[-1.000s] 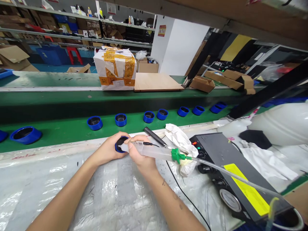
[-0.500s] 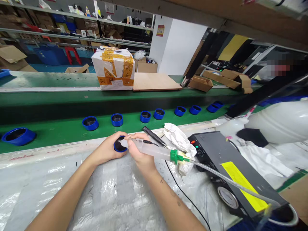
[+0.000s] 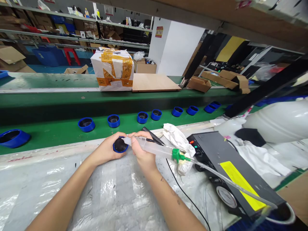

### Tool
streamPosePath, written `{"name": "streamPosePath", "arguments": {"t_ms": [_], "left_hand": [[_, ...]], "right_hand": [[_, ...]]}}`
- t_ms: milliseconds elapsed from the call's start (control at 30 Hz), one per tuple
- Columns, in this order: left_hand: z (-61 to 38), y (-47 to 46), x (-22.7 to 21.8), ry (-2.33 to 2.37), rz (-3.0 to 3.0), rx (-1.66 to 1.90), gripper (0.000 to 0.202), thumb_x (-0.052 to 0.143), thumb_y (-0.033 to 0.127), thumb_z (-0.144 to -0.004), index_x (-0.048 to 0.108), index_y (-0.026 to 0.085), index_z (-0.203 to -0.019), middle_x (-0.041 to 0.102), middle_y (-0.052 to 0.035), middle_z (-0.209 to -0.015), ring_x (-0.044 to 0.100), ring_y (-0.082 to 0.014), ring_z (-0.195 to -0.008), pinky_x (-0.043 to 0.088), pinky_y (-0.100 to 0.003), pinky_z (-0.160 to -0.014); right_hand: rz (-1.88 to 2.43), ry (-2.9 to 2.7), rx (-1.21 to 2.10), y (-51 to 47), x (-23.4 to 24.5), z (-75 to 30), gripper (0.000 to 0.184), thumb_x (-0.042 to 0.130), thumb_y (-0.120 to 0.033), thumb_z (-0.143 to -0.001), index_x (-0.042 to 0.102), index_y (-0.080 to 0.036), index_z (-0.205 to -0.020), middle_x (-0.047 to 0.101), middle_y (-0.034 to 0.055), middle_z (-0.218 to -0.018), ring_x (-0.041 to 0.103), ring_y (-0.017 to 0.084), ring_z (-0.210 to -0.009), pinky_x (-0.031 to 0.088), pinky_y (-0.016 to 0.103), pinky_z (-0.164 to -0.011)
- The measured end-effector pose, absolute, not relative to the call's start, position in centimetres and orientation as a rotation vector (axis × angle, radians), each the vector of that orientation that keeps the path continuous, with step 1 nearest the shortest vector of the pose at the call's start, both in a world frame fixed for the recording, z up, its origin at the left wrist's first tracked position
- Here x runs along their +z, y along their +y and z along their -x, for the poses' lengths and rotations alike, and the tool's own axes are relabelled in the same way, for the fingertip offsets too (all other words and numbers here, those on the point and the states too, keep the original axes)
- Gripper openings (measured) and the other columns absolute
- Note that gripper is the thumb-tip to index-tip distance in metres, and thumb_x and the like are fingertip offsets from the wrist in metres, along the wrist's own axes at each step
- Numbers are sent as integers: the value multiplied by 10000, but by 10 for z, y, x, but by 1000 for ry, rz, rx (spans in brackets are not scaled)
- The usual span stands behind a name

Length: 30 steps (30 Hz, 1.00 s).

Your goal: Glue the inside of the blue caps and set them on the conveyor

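Observation:
My left hand [image 3: 109, 150] is wrapped round a small blue ring-shaped part with a black inside [image 3: 119, 145], tilted toward me on the plastic-covered bench. My right hand [image 3: 141, 153] grips a clear syringe-like dispenser [image 3: 156, 149] whose tip points into that part. A green fitting [image 3: 176, 155] joins the dispenser's rear to a clear hose [image 3: 231, 184] running right. A thin black cable leaves the dispenser near my thumb.
Several more blue ring parts [image 3: 113, 120] sit in a row on the green conveyor belt [image 3: 60, 130]. A grey control box with a yellow label [image 3: 231, 171], a crumpled white cloth [image 3: 178, 138] and a black-handled tool [image 3: 152, 137] lie to the right. A taped carton [image 3: 113, 69] stands beyond.
The blue parts on the belt have drifted left. My left hand has tilted the held part more toward me; the dispenser tip stays at it.

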<state>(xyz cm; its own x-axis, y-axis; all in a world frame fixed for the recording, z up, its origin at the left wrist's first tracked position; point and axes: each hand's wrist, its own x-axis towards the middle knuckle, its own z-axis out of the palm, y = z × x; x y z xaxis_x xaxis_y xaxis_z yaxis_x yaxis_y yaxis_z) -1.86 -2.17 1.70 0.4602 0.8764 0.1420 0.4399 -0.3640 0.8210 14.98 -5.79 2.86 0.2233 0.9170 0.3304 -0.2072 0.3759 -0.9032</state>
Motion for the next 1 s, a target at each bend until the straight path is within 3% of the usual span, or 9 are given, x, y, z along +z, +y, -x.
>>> {"name": "streamPosePath", "arguments": {"t_ms": [167, 867, 1000], "left_hand": [[20, -22, 17, 1126, -1973, 750, 471, 746, 261, -760, 578, 248, -1200, 691, -11, -1180, 674, -221, -1027, 520, -329, -908], [17, -22, 18, 1079, -1984, 755, 451, 743, 237, -760, 581, 254, -1181, 676, -24, -1205, 662, -237, -1092, 523, -362, -961], [23, -20, 23, 1093, -2053, 786, 451, 759, 292, -772, 589, 249, -1187, 654, -56, -1264, 638, -261, -1169, 507, -409, -1035]], "right_hand": [[865, -1054, 920, -58, 32, -153, 85, 686, -247, -872, 602, -248, -887, 761, 13, -914, 727, 200, -839, 605, 367, -758], [1148, -1282, 586, -69, 38, -164, 17, 694, -239, -864, 698, -224, -857, 758, 2, -832, 728, 203, -831, 546, 331, -815], [1121, -1234, 638, -71, 42, -167, 40, 666, -254, -884, 676, -223, -861, 756, 16, -834, 703, 187, -743, 543, 313, -708]]}}
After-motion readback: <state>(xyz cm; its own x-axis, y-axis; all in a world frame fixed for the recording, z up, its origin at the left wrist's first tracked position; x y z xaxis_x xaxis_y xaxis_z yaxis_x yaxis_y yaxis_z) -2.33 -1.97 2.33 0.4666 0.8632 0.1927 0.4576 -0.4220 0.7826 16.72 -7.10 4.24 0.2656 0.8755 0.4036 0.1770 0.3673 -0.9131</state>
